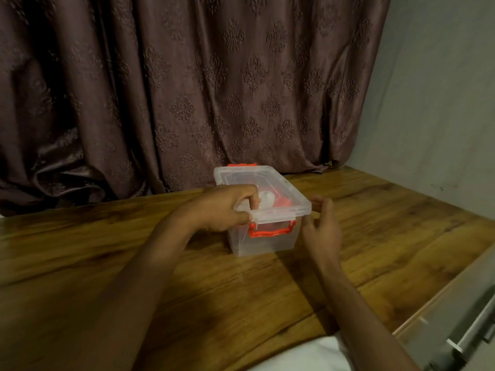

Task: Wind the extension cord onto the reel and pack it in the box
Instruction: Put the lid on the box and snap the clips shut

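A clear plastic box (267, 242) with red clip handles stands on the wooden table, its clear lid (281, 191) lying on top. Through the lid I make out a white and red shape, the reel with its cord (270, 200); details are blurred. My left hand (222, 207) grips the lid's near left corner, thumb under the rim and fingers on top. My right hand (321, 228) hovers at the box's near right corner with fingers spread, fingertips close to the lid's edge but holding nothing. The near red handle (272, 231) hangs down on the front wall.
The wooden table (134, 263) runs left and right of the box. A brown patterned curtain (187, 89) hangs right behind it. A grey wall (442, 103) stands to the right. At the lower right is a metal drawer front (460, 325) below the table's edge.
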